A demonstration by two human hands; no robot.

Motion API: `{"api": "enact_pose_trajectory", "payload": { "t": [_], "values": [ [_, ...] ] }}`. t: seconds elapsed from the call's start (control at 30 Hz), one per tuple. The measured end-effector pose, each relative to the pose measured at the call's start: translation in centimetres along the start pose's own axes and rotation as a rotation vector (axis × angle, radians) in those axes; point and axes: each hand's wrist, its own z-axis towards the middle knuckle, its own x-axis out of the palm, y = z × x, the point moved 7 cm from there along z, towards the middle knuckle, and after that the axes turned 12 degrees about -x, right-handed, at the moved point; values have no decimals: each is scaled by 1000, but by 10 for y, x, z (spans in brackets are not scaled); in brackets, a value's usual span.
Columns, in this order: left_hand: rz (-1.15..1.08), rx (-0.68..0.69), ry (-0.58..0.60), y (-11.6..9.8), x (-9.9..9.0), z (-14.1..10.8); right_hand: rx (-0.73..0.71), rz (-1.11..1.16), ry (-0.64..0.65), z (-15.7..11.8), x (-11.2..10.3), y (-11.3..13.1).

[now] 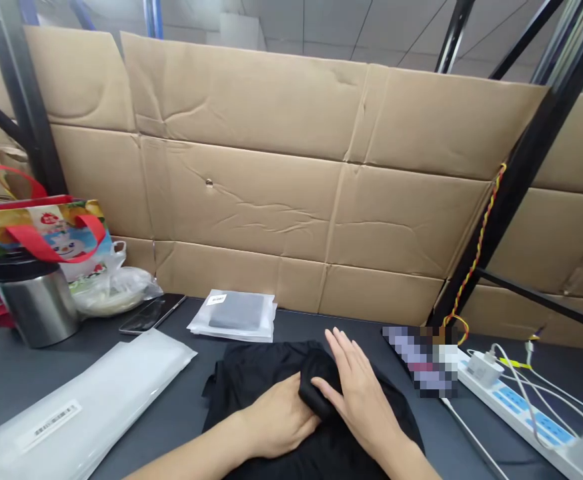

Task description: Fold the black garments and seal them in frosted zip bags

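Observation:
A soft black cloth [261,363], perhaps a garment, lies bunched on the dark table in front of me. My left hand [284,413] rests on it with curled fingers, their tips tucked under a raised fold [316,383]. On the other side of that fold, my right hand [359,400] has its fingers stretched out and its thumb apart. Its palm side touches the fold without gripping it. The cloth hides the left fingertips, and the lower edge of the picture cuts off part of the cloth.
Left: frosted plastic packages [96,393], a steel container [36,300], a shopping bag [61,233], a clear plastic bag [116,290] and a phone [154,313]. Behind: packed dark item [236,311] and cardboard wall [251,193]. Right: blurred-out device [416,360], power strip [516,400], cables.

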Motion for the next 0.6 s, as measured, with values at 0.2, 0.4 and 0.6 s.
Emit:
{"api": "enact_pose_trajectory", "payload": {
  "t": [0.2,0.4,0.6],
  "values": [
    [-3,36,-72,0,0,-2,134,366,240,-17,30,1],
    [45,-93,39,0,-26,-22,66,250,327,-12,34,16],
    [84,-282,88,30,-83,-83,133,108,207,-9,21,11]
  ]
}}
